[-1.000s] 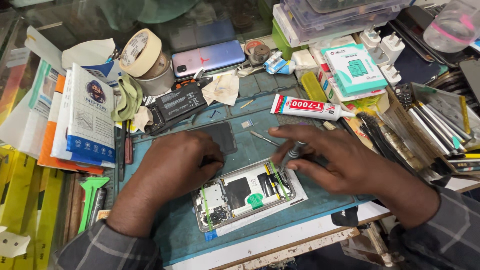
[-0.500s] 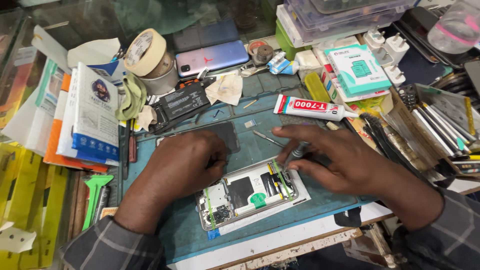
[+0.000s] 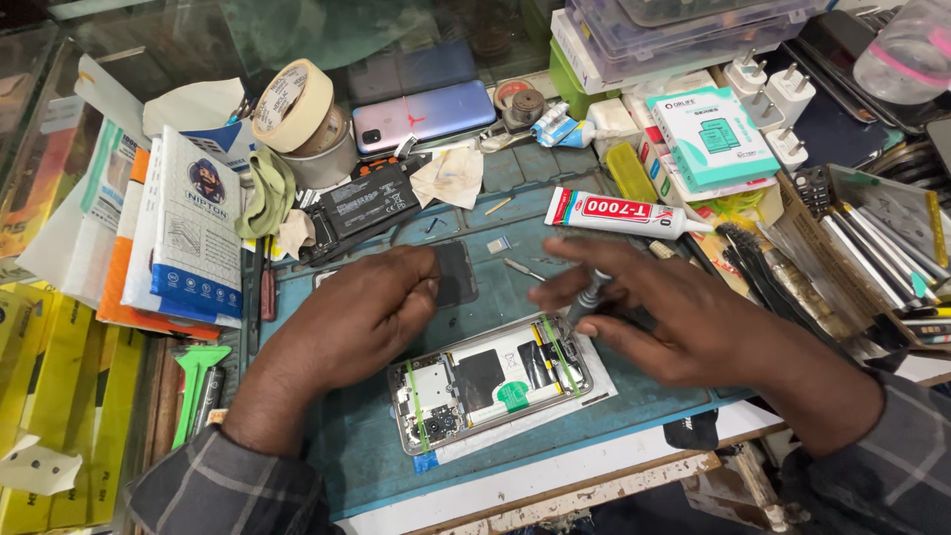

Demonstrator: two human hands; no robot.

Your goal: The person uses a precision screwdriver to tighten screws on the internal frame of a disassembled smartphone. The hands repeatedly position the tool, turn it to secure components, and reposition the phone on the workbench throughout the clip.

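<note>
Right hand (image 3: 684, 322) lies over the blue work mat (image 3: 367, 466), its fingers curled around a thin grey tool (image 3: 586, 295) that looks like a screwdriver; the tool is tilted, and its lower end comes down at the upper right corner of the opened phone (image 3: 492, 381); the hand is blurred, so I cannot tell if the tip touches the phone. Left hand (image 3: 371, 307) rests just beside the phone, on its upper left side; the fingers are bent inward in a loose fist, and I cannot tell if something small is inside them. Opened phone lies with its back off in the middle of the mat, between both hands, a little tilted, with its inner parts and a green piece showing; a dark flat panel (image 3: 458, 272) lies on the mat behind the left hand. Farther back, a white tube of glue (image 3: 619, 211) with a red label lies on its side; a black battery (image 3: 365, 205) sits near a roll of tape (image 3: 290, 105); a pink and blue phone (image 3: 426, 116) lies face down at the back of the bench.
</note>
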